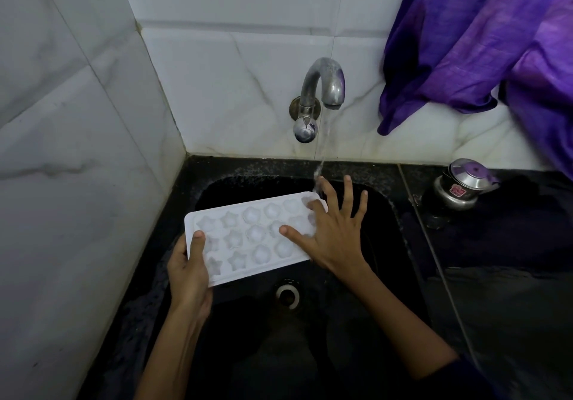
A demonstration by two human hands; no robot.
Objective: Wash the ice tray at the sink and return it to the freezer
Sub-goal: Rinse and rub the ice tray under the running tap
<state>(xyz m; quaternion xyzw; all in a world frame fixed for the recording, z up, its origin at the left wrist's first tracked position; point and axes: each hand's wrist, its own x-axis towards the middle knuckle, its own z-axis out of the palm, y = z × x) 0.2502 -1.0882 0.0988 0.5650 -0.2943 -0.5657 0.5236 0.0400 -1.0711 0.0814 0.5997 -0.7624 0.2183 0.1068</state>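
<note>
A white ice tray with star and round moulds is held level over the black sink. My left hand grips its near left end, thumb on top. My right hand lies flat on the tray's right end with its fingers spread. Water runs from the steel tap on the back wall and lands at the tray's far right corner, by my right fingertips.
The sink's drain sits below the tray. A small steel lidded pot stands on the black counter at the right. Purple cloth hangs at the upper right. White marble tiles close the corner at the left and back.
</note>
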